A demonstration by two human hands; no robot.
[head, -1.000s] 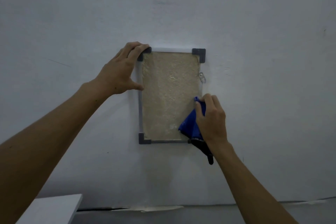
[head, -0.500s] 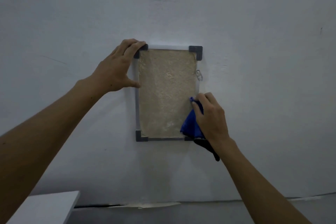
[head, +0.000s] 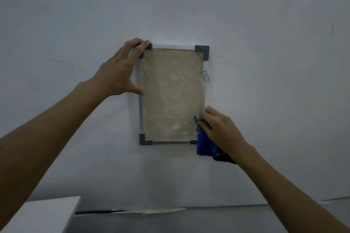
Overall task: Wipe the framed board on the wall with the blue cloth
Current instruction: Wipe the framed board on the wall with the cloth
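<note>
Hanging at the centre of the head view, the framed board (head: 171, 94) is being steadied on the pale wall (head: 265, 43) by the left hand (head: 121, 73), which is spread open, its fingers laid over the upper left corner piece and its thumb touching the left rail; nothing is being gripped by it. At the lower right of the board, the blue cloth (head: 203, 143) is being bunched in the closed right hand (head: 221, 128) and pressed against the right rail, with a dark tail of it left dangling below the bottom edge. A small metal hanger (head: 205, 76) is being shown on the right rail, just above the cloth.

Risks are being judged as follows. The dangling tail or the bunched cloth is likely to be snagged on the hanger if an upward stroke is taken along the rail. The board is liable to be tilted or dislodged should the open left hand be slackened. The rough central panel is being left largely uncovered by the cloth.
</note>
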